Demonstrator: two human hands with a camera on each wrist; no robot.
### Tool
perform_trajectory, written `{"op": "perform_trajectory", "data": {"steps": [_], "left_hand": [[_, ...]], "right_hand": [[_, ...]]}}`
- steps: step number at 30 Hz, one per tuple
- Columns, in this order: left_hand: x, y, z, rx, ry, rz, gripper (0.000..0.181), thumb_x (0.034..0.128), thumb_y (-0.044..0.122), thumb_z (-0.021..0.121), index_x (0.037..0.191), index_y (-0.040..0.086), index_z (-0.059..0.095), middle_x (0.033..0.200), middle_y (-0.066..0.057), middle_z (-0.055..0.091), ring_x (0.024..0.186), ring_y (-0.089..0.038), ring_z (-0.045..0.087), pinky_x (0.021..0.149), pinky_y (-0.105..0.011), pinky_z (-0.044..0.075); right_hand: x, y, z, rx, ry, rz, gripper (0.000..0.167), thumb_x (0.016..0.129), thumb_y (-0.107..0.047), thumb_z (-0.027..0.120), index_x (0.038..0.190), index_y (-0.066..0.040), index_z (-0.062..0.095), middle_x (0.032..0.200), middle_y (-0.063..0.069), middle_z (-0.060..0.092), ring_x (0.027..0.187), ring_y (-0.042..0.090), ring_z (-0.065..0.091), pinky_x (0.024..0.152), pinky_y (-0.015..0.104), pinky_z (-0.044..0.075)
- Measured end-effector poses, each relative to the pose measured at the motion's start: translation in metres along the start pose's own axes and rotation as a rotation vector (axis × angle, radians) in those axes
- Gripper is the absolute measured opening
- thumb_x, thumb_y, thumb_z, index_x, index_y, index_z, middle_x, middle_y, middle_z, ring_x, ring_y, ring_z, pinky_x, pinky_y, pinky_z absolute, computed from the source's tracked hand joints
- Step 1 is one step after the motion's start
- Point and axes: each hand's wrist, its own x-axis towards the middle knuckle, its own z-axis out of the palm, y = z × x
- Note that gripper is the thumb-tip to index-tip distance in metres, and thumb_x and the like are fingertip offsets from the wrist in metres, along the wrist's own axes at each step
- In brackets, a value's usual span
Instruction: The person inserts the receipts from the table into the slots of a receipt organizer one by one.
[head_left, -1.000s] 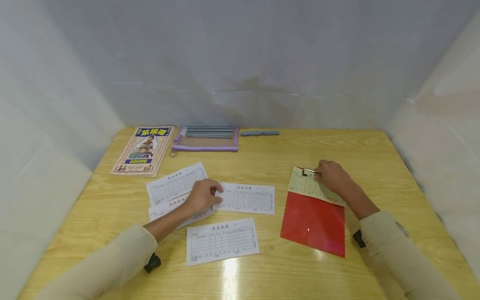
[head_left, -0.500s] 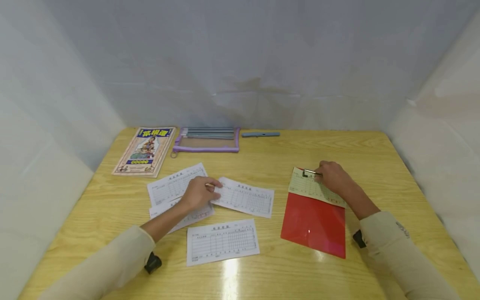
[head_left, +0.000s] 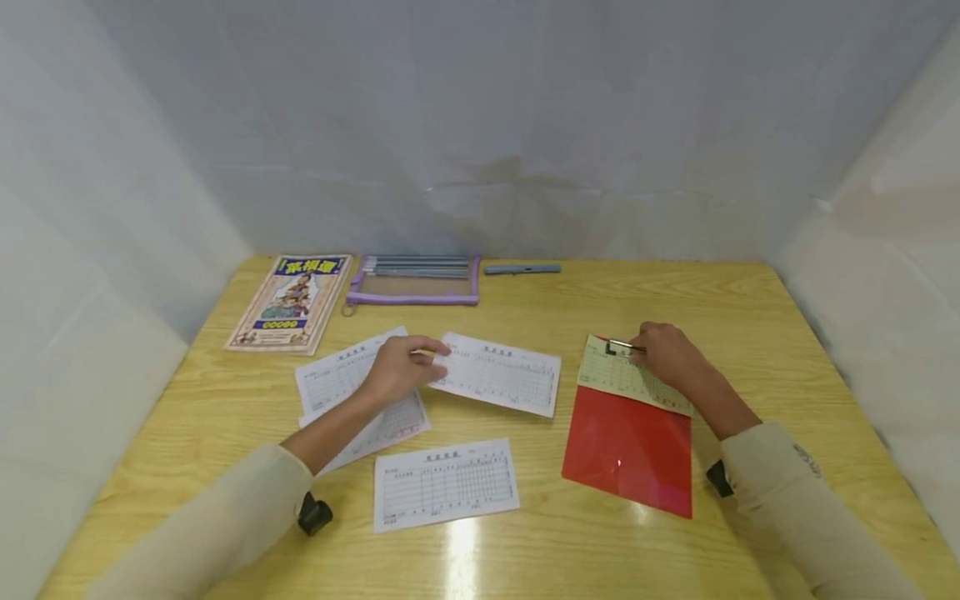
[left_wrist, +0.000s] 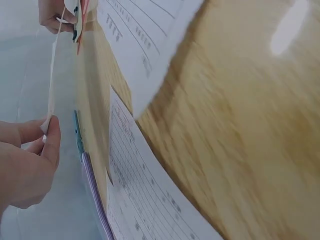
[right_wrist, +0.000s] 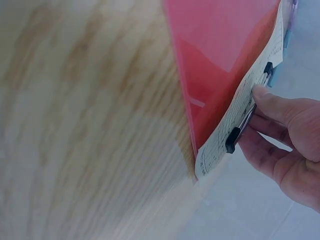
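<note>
My left hand (head_left: pixel 397 367) pinches the left end of a white printed form (head_left: pixel 498 375) between thumb and fingers. In the left wrist view that form (left_wrist: pixel 51 85) appears nearly edge-on, raised off the table. To the right lies a red clipboard (head_left: pixel 630 450) with a yellow printed form (head_left: pixel 622 371) across its top. My right hand (head_left: pixel 663 354) holds the clipboard's metal clip (head_left: pixel 622 343). Seen from the right wrist, the thumb presses on the clip (right_wrist: pixel 247 117), with fingers behind it. Two white forms (head_left: pixel 330 383) overlap under my left hand, partly hidden.
Another white form (head_left: pixel 446 486) lies near the front. Along the back are a comic-style booklet (head_left: pixel 281 304), a purple-edged mesh pouch (head_left: pixel 412 297) with several pencils, and a blue-grey pen (head_left: pixel 522 269). Pale sheeting (head_left: pixel 480 167) encloses the wooden table (head_left: pixel 712 308).
My left hand has lifted the white form off the table and moved it slightly away from me, its right end tilting on the way. The right hand and clipboard have stayed still.
</note>
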Motion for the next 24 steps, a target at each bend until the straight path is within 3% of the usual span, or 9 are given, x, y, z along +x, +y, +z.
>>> {"op": "perform_trajectory", "data": {"steps": [13, 20, 24], "left_hand": [[0.021, 0.026, 0.047, -0.078, -0.049, 0.024, 0.027, 0.0805, 0.008, 0.073, 0.108, 0.010, 0.070, 0.124, -0.010, 0.062, 0.106, -0.024, 0.060, 0.074, -0.026, 0.053], [0.028, 0.035, 0.079, -0.065, -0.072, 0.049, 0.027, 0.0787, 0.004, 0.074, 0.105, 0.010, 0.071, 0.119, -0.008, 0.066, 0.103, -0.023, 0.062, 0.079, -0.028, 0.055], [0.031, 0.038, 0.097, -0.048, -0.088, 0.067, 0.026, 0.0794, 0.004, 0.073, 0.105, 0.009, 0.071, 0.117, -0.009, 0.066, 0.097, -0.020, 0.062, 0.073, -0.024, 0.054]], "right_hand": [[0.000, -0.001, -0.002, -0.010, 0.000, 0.002, 0.012, 0.085, -0.008, 0.068, 0.088, 0.003, 0.070, 0.074, 0.010, 0.055, 0.064, 0.018, 0.050, 0.057, 0.030, 0.042], [0.000, -0.001, -0.003, -0.027, -0.005, 0.012, 0.011, 0.085, -0.008, 0.068, 0.088, 0.002, 0.071, 0.074, 0.009, 0.055, 0.065, 0.018, 0.050, 0.058, 0.030, 0.042], [0.000, -0.001, -0.001, -0.020, -0.004, 0.012, 0.010, 0.086, -0.008, 0.068, 0.088, 0.002, 0.070, 0.074, 0.008, 0.054, 0.064, 0.017, 0.049, 0.058, 0.029, 0.041]]}}
